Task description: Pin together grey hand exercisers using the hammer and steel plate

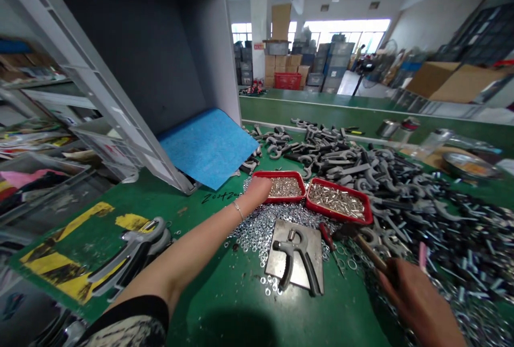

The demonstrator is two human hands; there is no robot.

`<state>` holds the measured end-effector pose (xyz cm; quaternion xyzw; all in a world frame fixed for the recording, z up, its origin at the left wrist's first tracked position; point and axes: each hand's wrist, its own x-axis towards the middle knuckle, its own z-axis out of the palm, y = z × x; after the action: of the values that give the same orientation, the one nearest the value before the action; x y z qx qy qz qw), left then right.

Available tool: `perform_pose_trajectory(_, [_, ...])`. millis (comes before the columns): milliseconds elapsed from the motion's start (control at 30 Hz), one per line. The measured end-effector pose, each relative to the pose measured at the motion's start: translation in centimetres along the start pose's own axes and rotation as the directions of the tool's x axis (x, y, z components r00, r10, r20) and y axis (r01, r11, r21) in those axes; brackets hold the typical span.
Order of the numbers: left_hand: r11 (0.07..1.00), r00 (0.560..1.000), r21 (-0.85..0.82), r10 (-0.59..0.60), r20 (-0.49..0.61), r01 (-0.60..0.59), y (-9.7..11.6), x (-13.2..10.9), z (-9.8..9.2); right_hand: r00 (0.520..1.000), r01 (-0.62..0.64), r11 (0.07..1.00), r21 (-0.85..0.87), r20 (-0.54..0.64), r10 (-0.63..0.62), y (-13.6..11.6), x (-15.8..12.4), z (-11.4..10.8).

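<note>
My left hand [259,190] reaches to the left end of a red tray [303,193] of tiny metal parts. Its fingers look bunched, and their tips are hidden. In my right hand [421,299] is the wooden handle of a hammer [367,245], whose dark head rests near a second red tray [370,217] of short metal pins. Between my hands a hand gripper [295,253] with black handles lies on a square metal plate [275,269]. A red-handled screwdriver [327,237] lies by the plate's right edge.
Loose metal nuts [257,224] surround the plate. A pile of grey and black handle parts [341,159] covers the right side. Finished-looking hand grippers [138,256] lie at left. A large grey crate [231,58] with a blue sheet [209,146] stands behind my left arm.
</note>
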<state>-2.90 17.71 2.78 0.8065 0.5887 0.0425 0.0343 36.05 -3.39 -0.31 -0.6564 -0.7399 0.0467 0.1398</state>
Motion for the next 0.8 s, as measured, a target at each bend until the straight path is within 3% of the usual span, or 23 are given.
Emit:
perform_pose_trajectory(100, [0.999, 0.999, -0.049, 0.006, -0.042, -0.008, -0.6, -0.9, 0.3, 0.984, -0.130, 0.957, 0.261, 0.152, 0.092, -2.3, 0.0, -1.5])
perform_pose_trajectory(200, [0.992, 0.993, -0.123, -0.002, -0.116, -0.012, -0.7, -1.1, 0.1, 0.955, -0.120, 0.909, 0.400, 0.296, -0.004, -6.3, -0.3, -3.1])
perform_pose_trajectory(367, [0.947, 0.978, -0.319, -0.037, -0.204, -0.031, -0.4, -1.4, -1.4, 0.966, -0.031, 0.914, 0.405, 0.247, -0.077, -11.2, -0.1, -3.4])
perform_pose_trajectory(467, [0.893, 0.976, -0.446, -0.042, -0.215, -0.060, 0.0, -3.0, -2.3, 0.934, -0.003, 0.946, 0.323, 0.338, -0.113, -11.7, 0.6, -2.4])
perform_pose_trajectory(567, [0.795, 0.980, -0.600, -0.046, -0.195, -0.082, 1.0, -6.2, -2.6, 0.917, -0.036, 0.912, 0.410, 0.377, -0.133, -11.6, 0.7, -2.0])
perform_pose_trajectory(700, [0.578, 0.991, -0.809, 0.001, -0.135, -0.111, 3.0, -10.0, -1.5, 0.938, -0.067, 0.920, 0.386, 0.338, -0.074, -11.3, 0.3, -1.5])
perform_pose_trajectory(800, [0.542, 0.997, -0.837, 0.032, -0.070, -0.077, 4.6, -10.8, -0.1, 0.910, -0.101, 0.913, 0.395, 0.408, -0.076, -10.5, 0.4, -0.8])
